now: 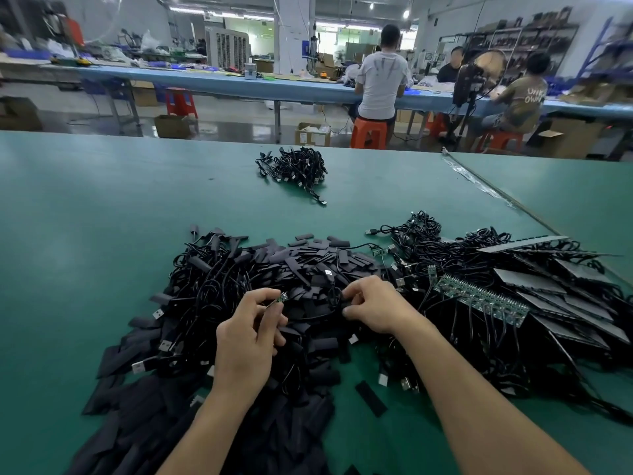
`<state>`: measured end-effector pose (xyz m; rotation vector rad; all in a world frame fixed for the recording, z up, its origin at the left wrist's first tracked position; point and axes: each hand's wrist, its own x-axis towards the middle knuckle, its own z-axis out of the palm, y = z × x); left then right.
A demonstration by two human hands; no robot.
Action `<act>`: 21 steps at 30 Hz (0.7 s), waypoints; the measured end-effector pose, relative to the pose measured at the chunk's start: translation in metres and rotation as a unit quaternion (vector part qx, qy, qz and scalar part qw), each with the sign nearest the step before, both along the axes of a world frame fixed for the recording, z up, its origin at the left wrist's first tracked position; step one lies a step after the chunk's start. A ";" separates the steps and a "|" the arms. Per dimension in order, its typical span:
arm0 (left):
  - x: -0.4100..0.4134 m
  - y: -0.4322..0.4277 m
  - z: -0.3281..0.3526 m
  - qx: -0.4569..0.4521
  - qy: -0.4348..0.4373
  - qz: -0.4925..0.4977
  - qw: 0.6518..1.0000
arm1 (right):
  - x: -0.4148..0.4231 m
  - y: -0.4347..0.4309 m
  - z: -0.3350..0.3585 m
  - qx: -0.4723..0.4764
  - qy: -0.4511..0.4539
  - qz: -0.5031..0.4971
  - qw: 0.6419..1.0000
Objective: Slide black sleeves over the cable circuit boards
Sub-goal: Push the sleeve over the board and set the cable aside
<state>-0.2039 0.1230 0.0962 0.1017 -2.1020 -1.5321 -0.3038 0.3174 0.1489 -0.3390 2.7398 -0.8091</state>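
Green table (102,217), a matte felt-like mat, is covered at the near side by 1 wide pile (239,265): glossy tangled black cables mixed with flat matte sleeves, short rectangles. A smaller bundle (294,166) of cables is set well apart at the far side. A strip of joined green boards (479,298) is laid on the pile at the right. Left hand (246,337) is held over the pile, with 1 small green board (281,298) pinched between thumb and fingertips. Right hand (370,303) is curled, fingers closed on a black piece (346,305) — sleeve or cable cannot be told. 1 loose sleeve (371,399) is seen on bare mat between the forearms. Step judged: board picked, sleeve being fetched. Next move — flat sleeve to be squeezed open, mouth lined up with the board end, then pushed along.
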 end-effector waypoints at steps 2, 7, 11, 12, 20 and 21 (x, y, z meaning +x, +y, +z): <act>0.000 0.000 0.001 0.002 -0.002 -0.002 1.000 | -0.001 0.001 0.000 -0.007 0.020 -0.023 1.000; 0.000 0.000 0.003 0.004 -0.012 -0.021 1.000 | 0.004 -0.001 -0.001 -0.094 0.198 -0.148 0.964; 0.001 -0.001 0.004 -0.006 -0.006 -0.031 0.999 | 0.005 -0.007 -0.002 -0.131 0.151 -0.133 0.971; 0.001 -0.001 0.004 -0.004 -0.002 -0.032 0.999 | 0.004 -0.007 -0.004 -0.136 0.129 -0.126 0.974; 0.001 0.001 0.004 -0.021 -0.006 -0.025 0.999 | 0.038 -0.018 -0.009 -0.381 0.030 -0.002 0.924; 0.001 0.001 0.005 -0.030 -0.005 -0.026 0.999 | 0.044 -0.022 -0.013 -0.409 0.026 0.013 0.912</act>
